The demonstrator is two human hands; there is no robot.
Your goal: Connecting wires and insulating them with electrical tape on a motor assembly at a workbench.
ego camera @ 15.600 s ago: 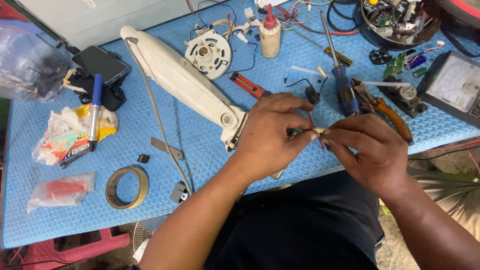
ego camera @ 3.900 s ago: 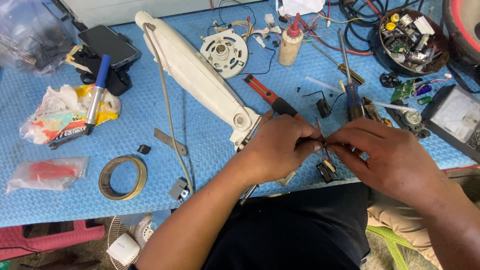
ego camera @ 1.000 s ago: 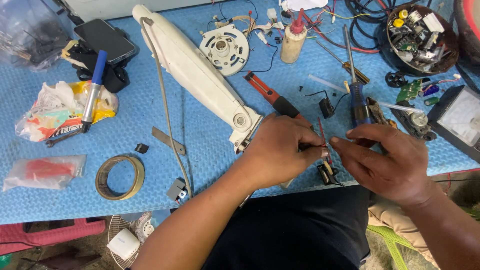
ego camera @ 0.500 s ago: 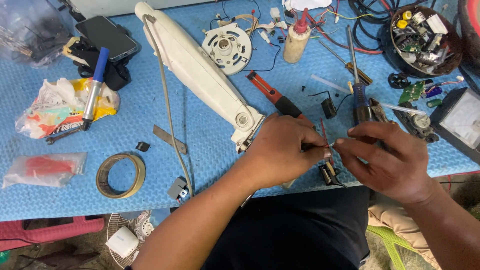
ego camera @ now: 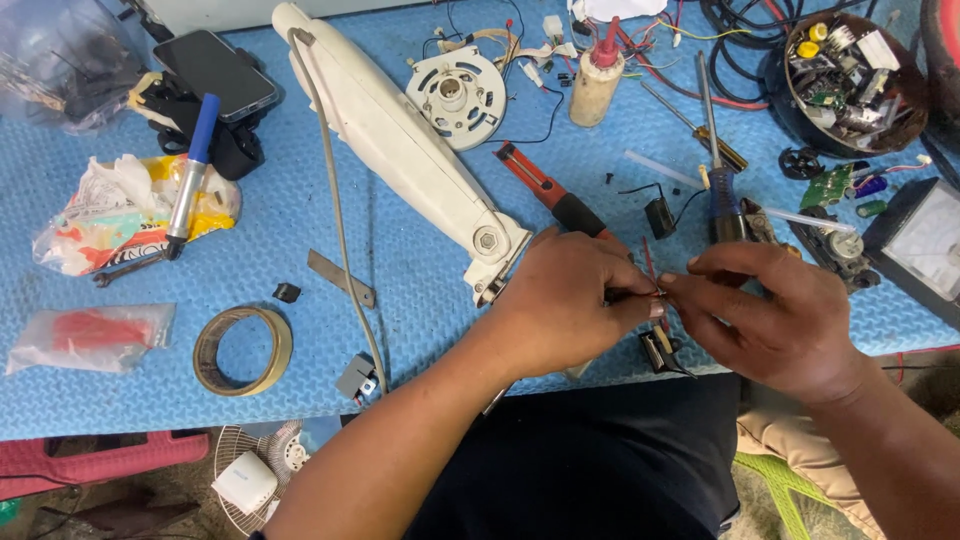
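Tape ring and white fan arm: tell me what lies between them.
In the head view, between the tape ring and the white fan arm lie a small black block, a flat grey metal strip and the arm's grey cable.

- Blue textured tabletop (ego camera: 420, 330)
- Long white housing (ego camera: 400, 150), tape roll (ego camera: 243, 349), glue bottle (ego camera: 594, 78) lying on it
- Phone (ego camera: 215, 73), screwdriver (ego camera: 718, 170), red-handled tool (ego camera: 548, 192) there too

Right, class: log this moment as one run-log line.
left hand: pinching thin red wire | right hand: pinching same wire | below: small black component on blue mat
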